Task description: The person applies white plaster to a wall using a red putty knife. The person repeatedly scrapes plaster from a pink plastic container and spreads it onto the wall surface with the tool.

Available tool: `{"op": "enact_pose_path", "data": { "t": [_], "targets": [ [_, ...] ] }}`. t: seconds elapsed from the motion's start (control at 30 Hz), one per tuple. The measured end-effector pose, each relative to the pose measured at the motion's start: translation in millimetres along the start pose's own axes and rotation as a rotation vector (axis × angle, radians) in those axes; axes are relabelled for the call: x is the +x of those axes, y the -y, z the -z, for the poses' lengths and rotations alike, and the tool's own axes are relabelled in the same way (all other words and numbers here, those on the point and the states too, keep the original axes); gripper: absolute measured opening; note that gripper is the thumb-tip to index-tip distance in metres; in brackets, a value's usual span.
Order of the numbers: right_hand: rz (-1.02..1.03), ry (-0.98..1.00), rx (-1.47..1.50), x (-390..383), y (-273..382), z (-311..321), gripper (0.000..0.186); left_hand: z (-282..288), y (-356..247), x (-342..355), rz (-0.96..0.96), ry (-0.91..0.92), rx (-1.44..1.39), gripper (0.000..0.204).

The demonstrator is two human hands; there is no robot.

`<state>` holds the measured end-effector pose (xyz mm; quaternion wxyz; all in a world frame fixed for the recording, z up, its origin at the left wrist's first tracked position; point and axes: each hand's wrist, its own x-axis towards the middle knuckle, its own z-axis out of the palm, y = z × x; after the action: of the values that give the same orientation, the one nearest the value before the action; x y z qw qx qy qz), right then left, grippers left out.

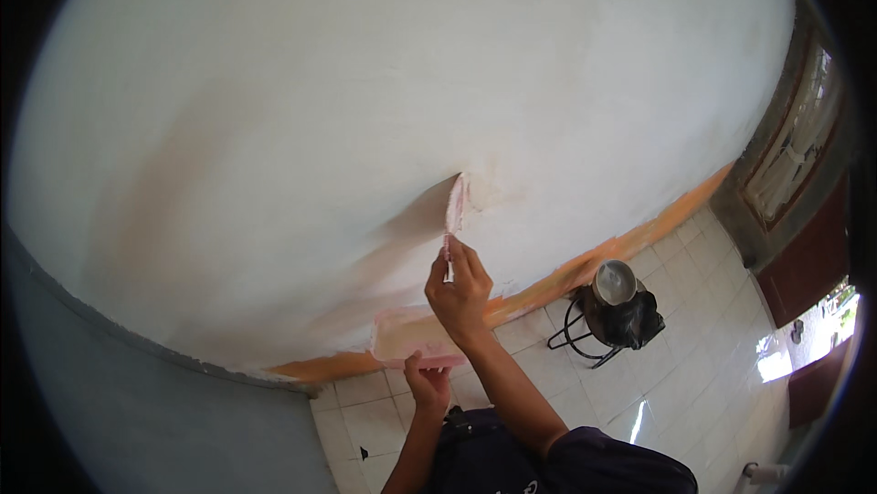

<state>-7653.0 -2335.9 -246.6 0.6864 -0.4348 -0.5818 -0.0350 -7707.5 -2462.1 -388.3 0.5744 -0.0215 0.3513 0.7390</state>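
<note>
My right hand [461,289] is closed round the handle of a pink putty scraper [457,204], smeared with white. The scraper is seen nearly edge-on, its far end at the white wall [301,129], and casts a shadow to its left. Lower down, my left hand [427,384] grips the near side of a shallow pink tray [443,362] by its rim. Pale material coats the inside of the tray, and my right forearm passes in front of its right end.
A round stool [577,334] to the right bears a grey metal pot [615,282] and a black bag [635,320]. An orange band [612,252] runs along the wall's foot, above pale floor tiles [703,339]. A grey-blue wall [183,421] stands left, a dark red door [808,257] at right.
</note>
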Motion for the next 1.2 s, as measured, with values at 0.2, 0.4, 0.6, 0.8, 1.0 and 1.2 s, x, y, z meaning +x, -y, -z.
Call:
{"op": "enact_pose_path", "data": {
  "t": [0.2,0.4,0.6,0.8,1.0,1.2],
  "targets": [
    [-0.012,0.023,-0.024,-11,15,21,0.024,8,10,-21,-0.001,0.014,-0.010,0.042],
    [-0.435,0.040,0.142,-18,6,71,0.006,11,17,-31,0.003,-0.002,0.003,0.043],
    [-1.296,-0.152,0.781,3,0,73,0.018,9,-3,-11,-0.012,-0.001,0.016,0.053],
    [-1.237,-0.016,0.798,10,7,17,0.020,27,-46,17,0.009,0.034,-0.037,0.060],
    [-1.136,0.097,0.837,52,50,-34,0.020,45,-93,38,-0.020,0.063,-0.060,0.061],
    [-1.044,0.116,0.858,97,80,-37,0.018,36,-103,33,-0.068,0.038,-0.023,0.055]
  ]
}}
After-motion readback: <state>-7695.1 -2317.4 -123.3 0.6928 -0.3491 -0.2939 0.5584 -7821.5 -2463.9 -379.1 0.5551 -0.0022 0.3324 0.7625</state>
